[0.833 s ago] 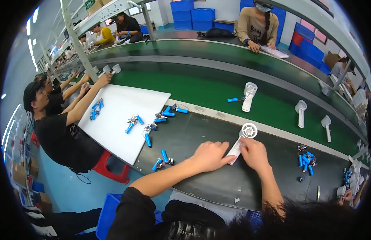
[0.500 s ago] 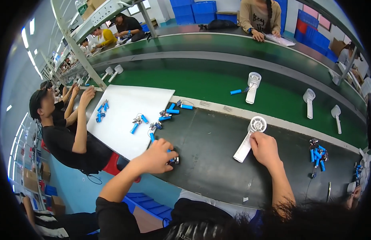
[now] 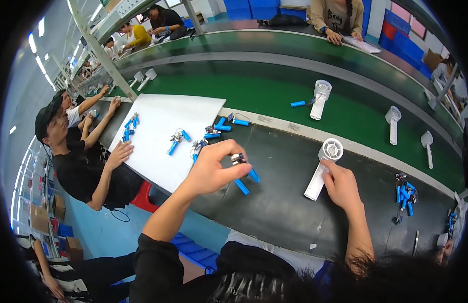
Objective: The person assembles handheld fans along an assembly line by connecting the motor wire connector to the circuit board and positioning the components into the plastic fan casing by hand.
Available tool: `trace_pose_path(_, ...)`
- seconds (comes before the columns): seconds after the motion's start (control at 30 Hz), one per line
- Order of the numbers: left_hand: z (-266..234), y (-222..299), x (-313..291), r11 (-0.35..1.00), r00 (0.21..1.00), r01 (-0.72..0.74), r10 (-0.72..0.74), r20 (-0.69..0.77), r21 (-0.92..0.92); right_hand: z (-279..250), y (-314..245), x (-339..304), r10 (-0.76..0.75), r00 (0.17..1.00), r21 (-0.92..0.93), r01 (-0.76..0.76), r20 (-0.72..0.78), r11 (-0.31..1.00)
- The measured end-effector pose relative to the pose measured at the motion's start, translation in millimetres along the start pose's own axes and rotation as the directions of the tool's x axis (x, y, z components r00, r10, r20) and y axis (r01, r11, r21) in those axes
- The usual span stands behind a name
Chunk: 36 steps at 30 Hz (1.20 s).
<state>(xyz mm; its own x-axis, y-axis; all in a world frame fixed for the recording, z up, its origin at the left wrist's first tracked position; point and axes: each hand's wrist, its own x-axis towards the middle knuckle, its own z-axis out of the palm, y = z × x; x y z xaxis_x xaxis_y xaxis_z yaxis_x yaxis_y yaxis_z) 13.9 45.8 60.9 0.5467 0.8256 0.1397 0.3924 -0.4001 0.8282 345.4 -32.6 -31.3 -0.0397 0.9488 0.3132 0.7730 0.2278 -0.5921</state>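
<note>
Head view: hard, glossy white plastic in the handheld fan [image 3: 314, 183], with a round spoked head and a long, straight handle. Smooth blue cylinders plus small circuit parts in the battery pack [image 3: 253, 175]. Scuffed, matt black on the table [image 3: 279, 217]; pale and flat in the white sheet [image 3: 163, 113], with loose battery packs [image 3: 179, 142] on top.

Raised over the table's left part, left hand [image 3: 216, 169] with wrist bent and thumb and fingers in a narrow pinch on the battery pack. Low beside the handheld fan, right hand [image 3: 343, 189] with fingers bent against the handle, just under the head; cannot tell whether closed around it.

Between both hands, a broad stretch of black tabletop. Past the far edge, a pale rail [image 3: 274, 122], then the green belt [image 3: 264, 91]. Near the right end, a battery heap [image 3: 406, 194], well apart from right hand.
</note>
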Motion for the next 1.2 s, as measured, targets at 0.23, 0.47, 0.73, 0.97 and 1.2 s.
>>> trace_pose_path(0.23, 73, 1, 30, 0.883, 0.913, 0.241, -0.066, 0.402, -0.404, -9, -9, 7, 0.043, 0.985, 0.006, -0.045, 0.17, 0.999)
trace_pose_path(0.47, 127, -24, 30, 0.806, 0.869, 0.378, -0.14, 0.475, -0.455, -33, -27, -5, 0.153, 0.871, -0.044, -0.15, 0.467, 0.988)
trace_pose_path(0.73, 120, -17, 23, 0.683, 0.8, 0.52, -0.18, 0.572, -0.512, -43, -32, -4, 0.205, 0.781, 0.042, -0.283, 0.59, 0.958)
trace_pose_path(0.97, 121, -11, 22, 0.875, 0.901, 0.362, -0.238, 0.363, -0.323, -40, -28, -5, 0.073, 0.908, 0.206, -0.171, 0.412, 0.964)
trace_pose_path(1.2, 134, -15, 14, 0.934, 0.96, 0.171, -0.086, 0.266, -0.313, -26, -29, -4, -0.008, 0.974, 0.109, -0.017, 0.224, 0.994)
